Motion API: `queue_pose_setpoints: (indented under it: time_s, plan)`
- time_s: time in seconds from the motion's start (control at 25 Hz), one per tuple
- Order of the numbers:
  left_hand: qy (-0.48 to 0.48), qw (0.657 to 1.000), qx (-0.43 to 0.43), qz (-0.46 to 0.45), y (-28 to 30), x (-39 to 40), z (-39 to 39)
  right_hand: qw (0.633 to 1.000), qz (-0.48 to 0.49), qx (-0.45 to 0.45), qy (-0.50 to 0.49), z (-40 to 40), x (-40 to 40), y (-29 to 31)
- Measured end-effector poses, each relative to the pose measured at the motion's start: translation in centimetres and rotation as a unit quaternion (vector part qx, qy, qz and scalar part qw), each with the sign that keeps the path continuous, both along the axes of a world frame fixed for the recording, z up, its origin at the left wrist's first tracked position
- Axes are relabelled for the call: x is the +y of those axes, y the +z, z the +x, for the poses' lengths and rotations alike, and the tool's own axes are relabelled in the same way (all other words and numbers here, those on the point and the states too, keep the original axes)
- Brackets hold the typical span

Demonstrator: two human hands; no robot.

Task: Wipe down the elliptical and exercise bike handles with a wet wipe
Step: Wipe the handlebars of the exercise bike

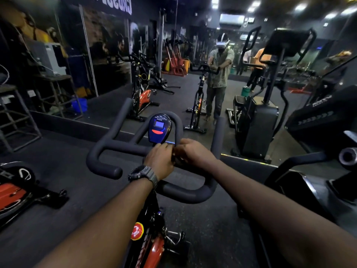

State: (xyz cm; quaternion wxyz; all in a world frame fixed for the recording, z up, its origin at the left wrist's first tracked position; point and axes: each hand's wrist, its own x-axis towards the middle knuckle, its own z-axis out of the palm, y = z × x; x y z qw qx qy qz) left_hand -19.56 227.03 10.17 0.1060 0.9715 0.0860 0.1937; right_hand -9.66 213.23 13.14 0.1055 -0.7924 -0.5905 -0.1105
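The exercise bike's black padded handlebar [108, 147] spreads in front of me, with a blue console [159, 130] at its middle. My left hand [159, 160], a dark watch on its wrist, and my right hand [193, 153] meet just below the console, over the centre bar. Both have curled fingers and pinch a small dark item [174, 158] between them; I cannot tell what it is. A thin bluish edge [171, 143] shows above my left fingertips. I see no wipe plainly. The elliptical [316, 120] stands close on my right, its handle end [347, 157] pointing toward me.
A mirror wall [193, 89] ahead reflects me, the bike and the elliptical. Another orange bike [13, 196] stands low at the left, and metal racks [17, 113] stand along the left wall. Dark rubber floor [63, 165] lies around the bike.
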Motion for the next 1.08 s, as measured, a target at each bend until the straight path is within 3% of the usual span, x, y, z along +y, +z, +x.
queue_pose_setpoints:
  time_s: [0.2, 0.36, 0.44, 0.6, 0.8, 0.96, 1.08]
  plan:
    - [0.016, 1.000, -0.005, -0.007, 0.3, 0.4, 0.7, 0.990, 0.064, -0.037, -0.118, 4.3, 4.6, 3.8]
    - [0.009, 0.999, -0.016, -0.043, 1.3, -0.5, 1.3, 0.995, 0.095, 0.012, -0.041, 2.8, 1.1, -0.4]
    - [0.025, 0.996, -0.028, -0.080, 1.5, -0.6, 2.0, 0.996, 0.085, 0.006, -0.027, 3.4, 1.4, 0.3]
    - [0.063, 0.989, -0.025, -0.132, 1.6, -0.9, 3.2, 0.979, 0.109, 0.002, -0.170, 5.7, 5.8, 4.4]
    - [0.067, 0.991, -0.004, -0.117, 1.3, -0.3, 3.4, 0.992, 0.104, 0.014, -0.067, 2.3, 1.2, 0.2]
    - [0.063, 0.990, 0.013, -0.125, 1.5, -0.6, 3.5, 0.970, 0.129, 0.044, -0.203, 5.2, 5.4, 4.4]
    - [0.062, 0.989, 0.016, -0.134, 1.7, -0.5, 3.5, 0.954, 0.179, 0.053, -0.233, 4.0, 4.3, 2.0]
